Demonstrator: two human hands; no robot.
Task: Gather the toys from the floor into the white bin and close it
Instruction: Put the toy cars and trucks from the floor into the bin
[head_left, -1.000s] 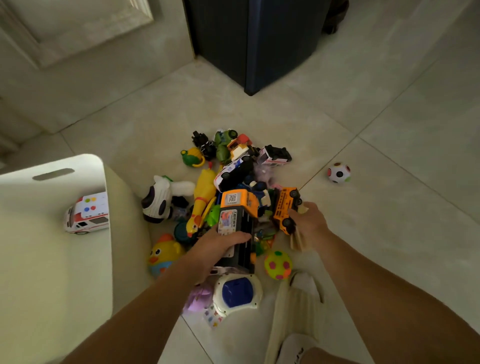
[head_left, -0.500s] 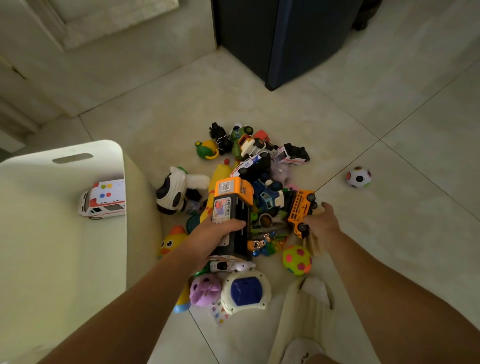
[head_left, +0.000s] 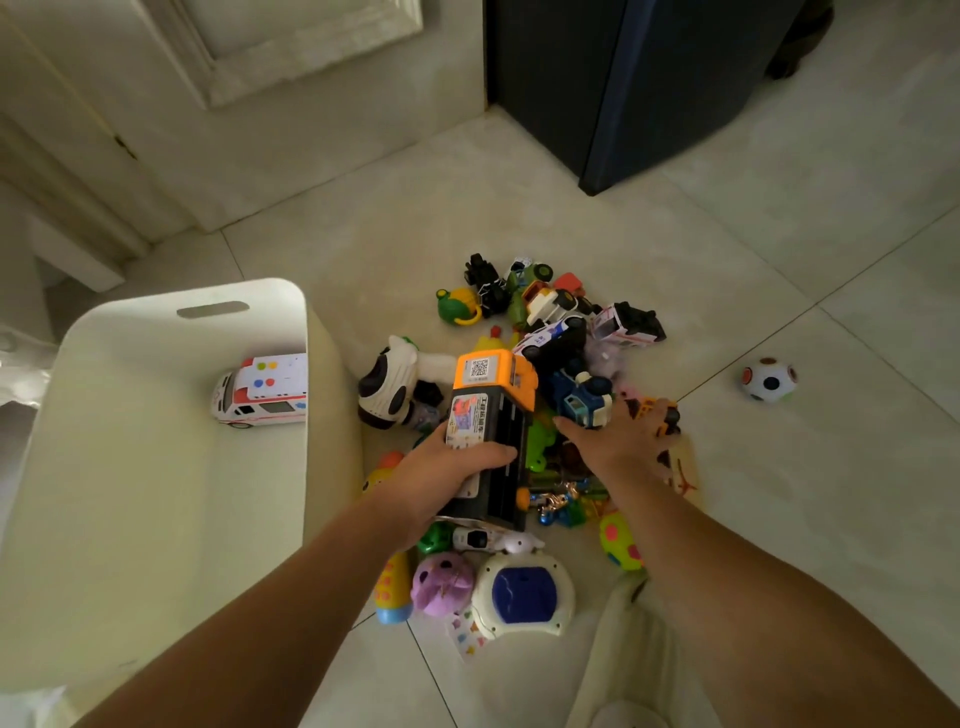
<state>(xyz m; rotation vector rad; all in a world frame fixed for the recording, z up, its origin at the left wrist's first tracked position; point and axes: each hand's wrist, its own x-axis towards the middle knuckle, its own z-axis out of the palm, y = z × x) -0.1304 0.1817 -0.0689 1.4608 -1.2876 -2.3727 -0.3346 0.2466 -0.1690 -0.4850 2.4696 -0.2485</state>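
Note:
A heap of toys (head_left: 550, 332) lies on the tiled floor, right of the open white bin (head_left: 156, 467). Inside the bin rests one white toy ambulance (head_left: 265, 389). My left hand (head_left: 447, 467) is shut on a big orange-and-black toy truck (head_left: 493, 410), held tilted just above the heap, close to the bin's right wall. My right hand (head_left: 613, 441) reaches into the heap's right side, its fingers curled over a small yellow toy bus (head_left: 657, 413). A white spotted ball (head_left: 769, 379) sits alone on the floor to the right.
A dark cabinet (head_left: 623, 78) stands at the back, with a pale door and skirting at the back left. A white-and-blue toy (head_left: 524, 592), a purple toy (head_left: 441, 582) and a green spotted ball (head_left: 621, 540) lie near my slippered foot (head_left: 618, 654).
My left hand has raised the orange-and-black truck off the heap and brought it nearer the bin. My right hand has slid slightly left along with the yellow bus.

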